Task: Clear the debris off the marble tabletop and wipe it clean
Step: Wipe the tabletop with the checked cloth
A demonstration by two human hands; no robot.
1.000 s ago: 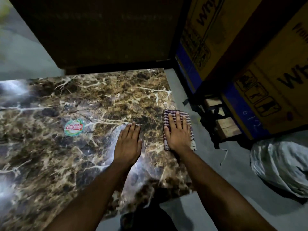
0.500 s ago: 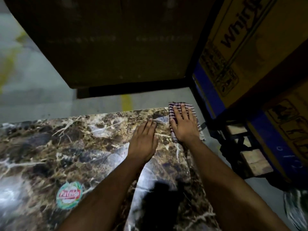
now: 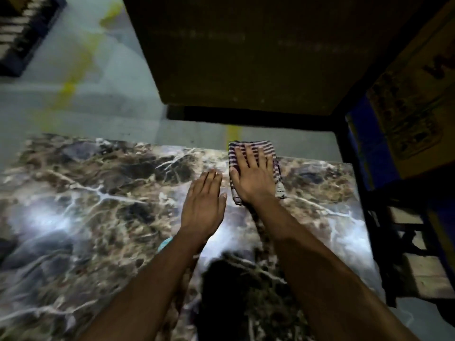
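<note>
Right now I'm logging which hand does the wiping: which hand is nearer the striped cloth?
Right. The right hand lies flat on the striped cloth at the far edge of the marble tabletop. The left hand rests flat on bare marble just beside it.

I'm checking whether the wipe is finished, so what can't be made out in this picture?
- Sticker, head view: the left forearm hides all but a sliver.
- Tabletop near and left parts: cut off by the frame, washed by glare and motion blur, so fine debris is unreadable.
- Marble under the cloth and both flat hands (left hand, right hand): covered.
- Box printing: blurred.
</note>
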